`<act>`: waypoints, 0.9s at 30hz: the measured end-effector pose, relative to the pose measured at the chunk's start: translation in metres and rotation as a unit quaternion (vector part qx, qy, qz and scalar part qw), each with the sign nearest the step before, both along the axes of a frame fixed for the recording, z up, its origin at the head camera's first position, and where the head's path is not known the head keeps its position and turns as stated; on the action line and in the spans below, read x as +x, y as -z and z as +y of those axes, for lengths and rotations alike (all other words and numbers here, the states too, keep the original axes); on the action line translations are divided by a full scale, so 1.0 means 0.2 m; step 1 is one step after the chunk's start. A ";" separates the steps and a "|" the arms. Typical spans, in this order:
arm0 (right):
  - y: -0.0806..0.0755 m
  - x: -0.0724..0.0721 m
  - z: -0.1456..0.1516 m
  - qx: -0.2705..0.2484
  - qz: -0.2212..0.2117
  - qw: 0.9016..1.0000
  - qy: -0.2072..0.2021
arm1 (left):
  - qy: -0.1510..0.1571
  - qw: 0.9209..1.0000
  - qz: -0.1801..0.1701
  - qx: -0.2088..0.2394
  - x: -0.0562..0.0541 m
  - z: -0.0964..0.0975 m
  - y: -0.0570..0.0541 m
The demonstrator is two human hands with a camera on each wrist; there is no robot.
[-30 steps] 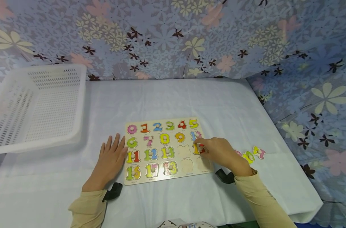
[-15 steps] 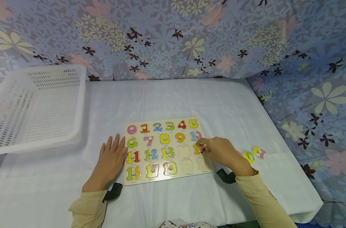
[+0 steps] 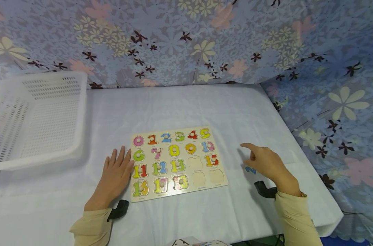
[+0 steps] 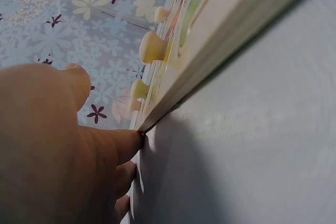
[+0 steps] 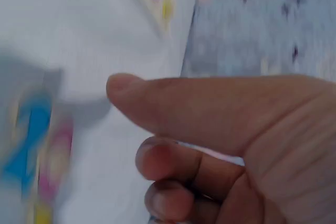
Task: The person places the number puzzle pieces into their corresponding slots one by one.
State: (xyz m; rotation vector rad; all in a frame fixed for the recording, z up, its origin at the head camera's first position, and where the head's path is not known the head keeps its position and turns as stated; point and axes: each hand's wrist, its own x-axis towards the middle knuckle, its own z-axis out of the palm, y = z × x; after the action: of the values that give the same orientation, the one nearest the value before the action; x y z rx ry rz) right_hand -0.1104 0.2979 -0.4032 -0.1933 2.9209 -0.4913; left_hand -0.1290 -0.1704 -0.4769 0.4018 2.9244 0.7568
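Observation:
A wooden number puzzle board [image 3: 187, 160] lies on the table, with knobbed number pieces in most recesses. The 15 piece [image 3: 212, 160] sits in the third row at the right; three bare recesses show nearby. My left hand [image 3: 115, 176] lies flat at the board's left edge, fingers straight, fingertips right at the edge in the left wrist view. To the right of the board, my right hand [image 3: 267, 164] hovers over the loose pieces, index finger extended and other fingers bent, holding nothing. A loose piece with a blue 2 [image 5: 31, 140] and a pink 0 [image 5: 56, 163] appears beneath it, blurred.
At the left stands a white perforated plastic basket [image 3: 82, 112]. White cloth [image 3: 161, 106] covers the table, and a flowered curtain [image 3: 171, 44] hangs behind it and along the right. Part of another yellow piece [image 5: 42, 214] shows at the right wrist view's lower edge.
My right hand has let go of the 15 piece and moved right, off the board, to the loose pieces. The left hand stays at the board's edge. The head view has shifted slightly.

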 end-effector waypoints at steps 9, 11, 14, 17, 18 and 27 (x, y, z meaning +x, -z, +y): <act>0.05 0.10 0.35 0.044 0.022 0.993 0.109 | -0.002 1.000 -0.003 0.004 0.01 -0.01 -0.01; 0.08 0.12 0.39 0.053 0.025 0.991 0.120 | -0.001 1.000 0.000 0.004 0.01 -0.01 -0.01; 0.11 0.14 0.41 0.058 0.027 0.989 0.136 | -0.001 1.000 0.003 0.005 0.00 0.00 -0.01; 0.12 0.15 0.41 0.057 0.036 0.988 0.142 | -0.003 1.000 0.003 0.005 0.00 0.00 0.00; 0.12 0.15 0.41 0.057 0.039 0.987 0.142 | -0.004 1.000 0.002 0.005 0.00 0.00 0.00; 0.14 0.14 0.40 0.044 0.047 0.988 0.137 | -0.002 1.000 0.001 0.003 0.01 0.00 -0.01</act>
State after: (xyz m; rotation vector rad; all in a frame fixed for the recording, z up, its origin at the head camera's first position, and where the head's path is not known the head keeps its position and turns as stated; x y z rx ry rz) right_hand -0.0833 0.3777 -0.4307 0.2053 3.0697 -0.3986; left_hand -0.1276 -0.1705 -0.4752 0.3972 2.9263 0.7661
